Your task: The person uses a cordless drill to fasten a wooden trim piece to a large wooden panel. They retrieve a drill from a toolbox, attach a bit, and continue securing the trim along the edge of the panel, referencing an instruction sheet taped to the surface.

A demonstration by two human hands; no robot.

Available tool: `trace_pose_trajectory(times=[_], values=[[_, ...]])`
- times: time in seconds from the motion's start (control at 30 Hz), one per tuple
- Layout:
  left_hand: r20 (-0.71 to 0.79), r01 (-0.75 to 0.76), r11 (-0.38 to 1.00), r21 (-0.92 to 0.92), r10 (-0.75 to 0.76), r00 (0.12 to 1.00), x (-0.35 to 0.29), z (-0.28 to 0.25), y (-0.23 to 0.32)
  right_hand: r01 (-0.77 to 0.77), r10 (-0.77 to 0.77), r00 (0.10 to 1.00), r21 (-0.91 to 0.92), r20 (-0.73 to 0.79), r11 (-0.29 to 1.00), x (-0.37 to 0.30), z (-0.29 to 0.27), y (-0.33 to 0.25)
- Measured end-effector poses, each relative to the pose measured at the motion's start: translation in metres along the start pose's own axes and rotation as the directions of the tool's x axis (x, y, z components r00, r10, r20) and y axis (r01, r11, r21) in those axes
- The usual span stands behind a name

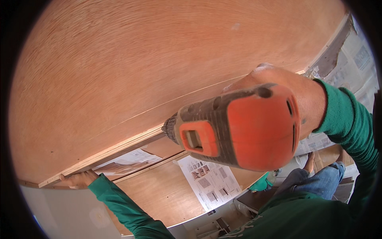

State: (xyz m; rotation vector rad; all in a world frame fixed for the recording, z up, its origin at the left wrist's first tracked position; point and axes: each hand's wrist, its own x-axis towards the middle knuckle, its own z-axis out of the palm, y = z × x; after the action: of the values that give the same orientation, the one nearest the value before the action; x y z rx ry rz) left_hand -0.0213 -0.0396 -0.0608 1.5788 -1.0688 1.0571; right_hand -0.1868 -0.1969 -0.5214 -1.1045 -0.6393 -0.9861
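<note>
Drill: orange-red rear housing, dark scuffed grip sections, orange-framed cutout on the side, ribbed black chuck pointing left. Sits mid-view in front of the big reddish-brown wood panel, chuck beside the panel's pale lower edge (contact unclear, any bit hidden). Right hand closed around the drill, fingers mostly out of sight behind it. Left hand touches the lower edge near its left end; can't tell if gripping. Printed sheet lies below.
</note>
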Motion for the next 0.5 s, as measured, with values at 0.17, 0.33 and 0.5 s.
trace_pose_trajectory(times=[0.17, 0.33, 0.5], values=[[-0.057, -0.022, 0.999, 0.043, 0.024, 0.998, 0.019, -0.02, -0.002, -0.066, 0.068, 0.998, -0.12, 0.01, 0.991, 0.002, 0.004, 0.014], [-0.038, -0.012, 1.0, -0.023, 0.011, 0.999, 0.018, -0.007, -0.009, -0.168, 0.179, 0.983, -0.167, 0.048, 0.972, 0.003, 0.002, -0.002], [-0.032, -0.004, 0.999, 0.052, 0.005, 0.999, 0.004, -0.006, 0.003, -0.19, 0.192, 0.981, -0.072, 0.021, 0.979, -0.001, 0.005, 0.007]])
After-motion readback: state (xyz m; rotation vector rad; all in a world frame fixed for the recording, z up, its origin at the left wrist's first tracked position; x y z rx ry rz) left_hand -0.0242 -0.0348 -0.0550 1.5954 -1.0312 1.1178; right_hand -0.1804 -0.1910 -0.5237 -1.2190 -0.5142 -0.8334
